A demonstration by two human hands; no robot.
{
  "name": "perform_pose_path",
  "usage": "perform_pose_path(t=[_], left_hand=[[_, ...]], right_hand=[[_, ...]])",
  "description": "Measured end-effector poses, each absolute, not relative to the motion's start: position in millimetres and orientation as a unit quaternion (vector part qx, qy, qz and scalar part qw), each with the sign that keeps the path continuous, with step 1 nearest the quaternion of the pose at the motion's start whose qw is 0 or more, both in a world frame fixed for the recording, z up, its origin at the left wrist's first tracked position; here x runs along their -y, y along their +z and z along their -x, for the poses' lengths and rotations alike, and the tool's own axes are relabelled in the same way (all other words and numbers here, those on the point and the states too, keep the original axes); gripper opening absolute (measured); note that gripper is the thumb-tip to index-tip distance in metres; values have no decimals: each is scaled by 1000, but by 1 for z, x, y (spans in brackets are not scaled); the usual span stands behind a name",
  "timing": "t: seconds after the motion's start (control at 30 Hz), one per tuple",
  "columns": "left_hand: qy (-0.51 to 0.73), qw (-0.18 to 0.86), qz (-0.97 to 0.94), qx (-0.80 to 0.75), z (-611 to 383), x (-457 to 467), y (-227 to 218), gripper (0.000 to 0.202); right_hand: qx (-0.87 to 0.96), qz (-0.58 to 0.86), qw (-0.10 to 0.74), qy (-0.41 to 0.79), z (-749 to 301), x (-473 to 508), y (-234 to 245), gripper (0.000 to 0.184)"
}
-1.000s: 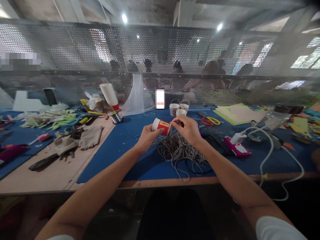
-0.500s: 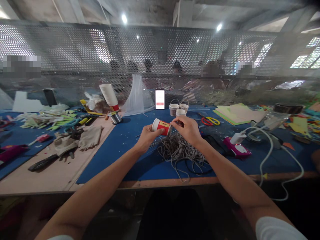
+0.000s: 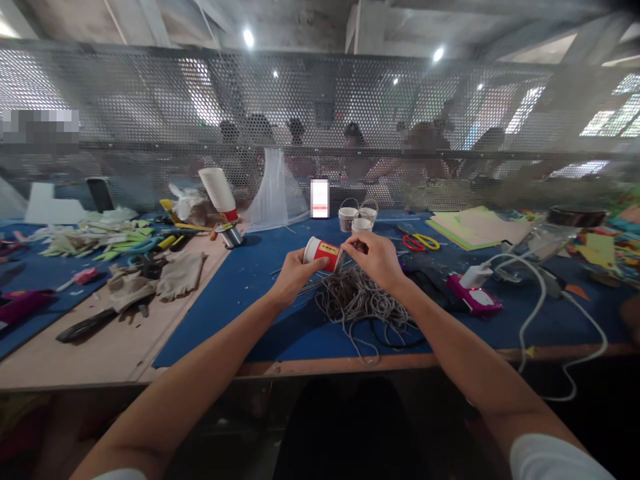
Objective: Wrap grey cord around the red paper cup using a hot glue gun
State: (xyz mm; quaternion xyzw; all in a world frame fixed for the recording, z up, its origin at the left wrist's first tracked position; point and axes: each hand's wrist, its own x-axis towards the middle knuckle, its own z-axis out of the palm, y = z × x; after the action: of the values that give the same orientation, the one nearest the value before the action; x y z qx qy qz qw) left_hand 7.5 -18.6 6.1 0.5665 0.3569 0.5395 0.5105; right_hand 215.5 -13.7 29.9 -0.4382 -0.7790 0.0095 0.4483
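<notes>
My left hand (image 3: pixel 294 275) is closed round a red and white paper cup (image 3: pixel 321 253), held on its side above the blue mat (image 3: pixel 235 300). My right hand (image 3: pixel 379 259) pinches grey cord against the cup's right end, where cord is wound round it. A loose tangle of the same grey cord (image 3: pixel 360 307) lies on the mat just under both hands. Which part of the cord the right fingers grip is hidden.
A pink glue gun (image 3: pixel 474 299) with a white cable (image 3: pixel 543 313) lies to the right. Scissors (image 3: pixel 421 241), three small cord-wrapped cups (image 3: pixel 358 219), a stack of paper cups (image 3: pixel 219 192), gloves (image 3: pixel 160 280) and paper scraps lie about. A perforated metal screen (image 3: pixel 320 127) stands behind; people sit beyond it.
</notes>
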Motion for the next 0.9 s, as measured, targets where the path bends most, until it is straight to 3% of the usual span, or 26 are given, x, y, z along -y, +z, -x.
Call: perform_pose_path(t=[0.47, 0.7, 0.9], left_hand=[[542, 510, -568, -352, -8, 18, 5, 24], [556, 518, -546, -353, -9, 15, 2, 31], [585, 574, -472, -325, -7, 14, 6, 33]], right_hand=[[764, 448, 463, 43, -216, 9, 28, 20], [741, 422, 469, 228, -219, 4, 25, 46], [759, 408, 415, 292, -218, 5, 24, 47]])
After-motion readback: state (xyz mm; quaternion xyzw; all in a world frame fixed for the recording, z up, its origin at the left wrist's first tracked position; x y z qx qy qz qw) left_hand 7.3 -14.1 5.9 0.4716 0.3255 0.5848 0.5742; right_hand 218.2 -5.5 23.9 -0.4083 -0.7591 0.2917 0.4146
